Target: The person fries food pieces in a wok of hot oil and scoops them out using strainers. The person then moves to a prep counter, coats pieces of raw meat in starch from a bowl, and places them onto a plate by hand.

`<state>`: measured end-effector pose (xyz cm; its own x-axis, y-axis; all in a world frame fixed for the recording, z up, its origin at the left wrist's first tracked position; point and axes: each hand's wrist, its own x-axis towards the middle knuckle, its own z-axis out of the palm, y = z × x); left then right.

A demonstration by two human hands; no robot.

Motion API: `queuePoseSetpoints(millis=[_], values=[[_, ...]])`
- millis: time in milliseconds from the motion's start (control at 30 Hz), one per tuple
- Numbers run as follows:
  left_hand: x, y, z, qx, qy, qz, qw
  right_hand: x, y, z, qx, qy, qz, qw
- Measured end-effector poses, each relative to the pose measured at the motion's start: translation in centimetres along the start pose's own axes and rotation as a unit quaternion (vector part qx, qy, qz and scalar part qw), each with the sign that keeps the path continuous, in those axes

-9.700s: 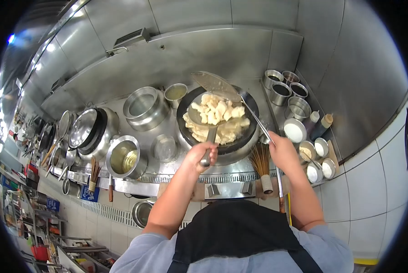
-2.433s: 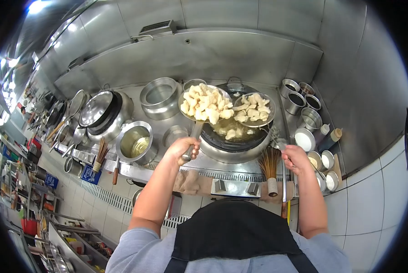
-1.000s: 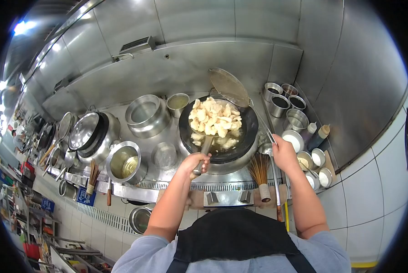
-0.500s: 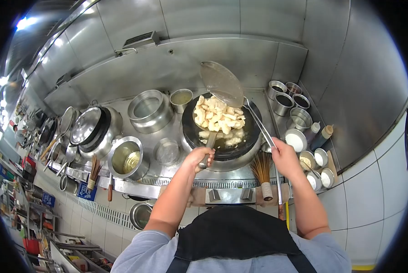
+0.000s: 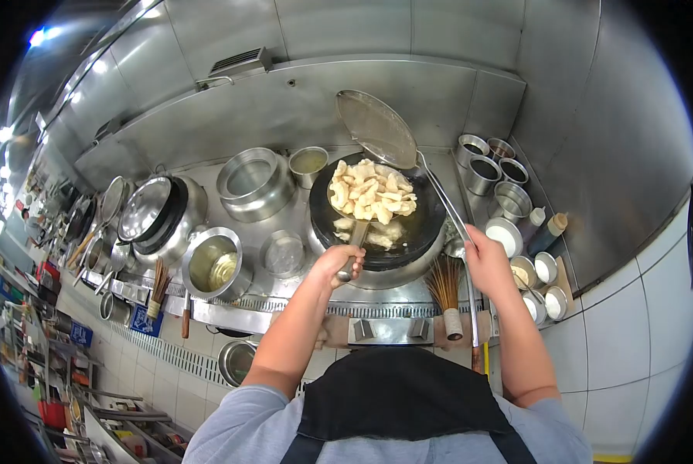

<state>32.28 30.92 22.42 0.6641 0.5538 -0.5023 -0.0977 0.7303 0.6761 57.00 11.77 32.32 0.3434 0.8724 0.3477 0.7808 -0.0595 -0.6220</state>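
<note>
My left hand point(image 5: 342, 264) is wrapped around the wide metal handle of a skimmer point(image 5: 355, 237). Its bowl is mostly hidden under a heap of pale, battered-looking pieces point(image 5: 373, 189), held over the black wok point(image 5: 427, 240). More pale bits point(image 5: 385, 233) lie in the liquid at the wok's near side. My right hand point(image 5: 485, 261) grips the long metal handle of a round fine-mesh strainer point(image 5: 377, 127). That strainer is tilted up behind the heap, near the wok's far rim.
Metal pots of dark liquids point(image 5: 483, 175), bowls of white powder point(image 5: 546, 267) and squeeze bottles point(image 5: 551, 230) stand at right. A bamboo brush point(image 5: 445, 286) lies at the front edge. Left are a large pot point(image 5: 255, 185), a pot of oil point(image 5: 216, 264) and another covered wok point(image 5: 147, 210).
The mesh strainer has lifted up and away from the pale pieces, its face tipping further back. My left hand and the heaped skimmer have hardly moved.
</note>
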Motion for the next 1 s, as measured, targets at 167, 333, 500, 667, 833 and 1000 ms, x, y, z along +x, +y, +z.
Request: queuePoseSetpoints(millis=[167,333,500,667,833,1000], values=[[-0.1,0.2,-0.1,0.0,-0.01,-0.002,1.0,1.5,0.2,1.6,0.003,-0.045,0.023,0.999],[-0.1,0.3,0.1,-0.005,-0.013,-0.002,1.0,-0.8,-0.3,0.4,-0.027,-0.047,0.011,0.998],[-0.1,0.9,-0.1,0.003,-0.001,-0.002,1.0,-1.9,-0.8,-0.3,-0.01,-0.065,0.01,0.998],[0.0,1.2,-0.2,-0.006,-0.004,-0.008,1.0,-2.9,-2.3,-1.3,-0.018,-0.094,0.011,0.995],[-0.2,1.4,-0.1,-0.018,-0.009,-0.016,1.0,-3.4,-2.0,-1.1,-0.027,-0.051,-0.005,0.998],[-0.4,0.9,-0.5,-0.005,-0.012,-0.015,1.0,-1.4,-1.1,-0.3,-0.024,-0.013,-0.015,1.0]])
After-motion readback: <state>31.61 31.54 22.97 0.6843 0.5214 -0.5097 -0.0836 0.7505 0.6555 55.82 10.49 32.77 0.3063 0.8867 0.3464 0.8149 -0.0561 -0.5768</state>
